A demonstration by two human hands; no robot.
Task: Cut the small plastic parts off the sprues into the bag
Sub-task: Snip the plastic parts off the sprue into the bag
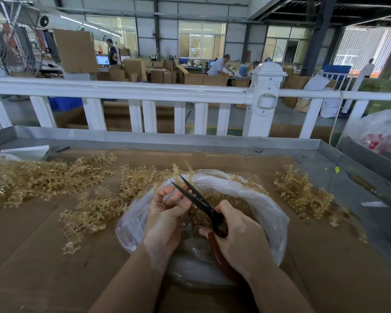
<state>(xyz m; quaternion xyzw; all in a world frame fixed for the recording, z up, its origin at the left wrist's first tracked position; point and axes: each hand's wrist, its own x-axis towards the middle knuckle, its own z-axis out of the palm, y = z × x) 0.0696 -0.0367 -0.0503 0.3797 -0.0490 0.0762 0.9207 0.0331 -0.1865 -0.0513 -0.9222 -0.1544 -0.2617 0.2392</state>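
right hand (239,240) curled round red-handled scissors (203,205), blades parted | left hand (167,211) pinching something small, too blurred to name | both over clear crinkled plastic bag (273,213) (rim rolled down) holding amber cut parts (212,197) | spiky translucent sprues (43,179) heaped on cardboard (32,256) | white railing (122,91) beyond

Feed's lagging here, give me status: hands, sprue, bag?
Right hand grips scissors, blades open. Left hand pinches something over bag; sprue unclear. Nothing in the way.
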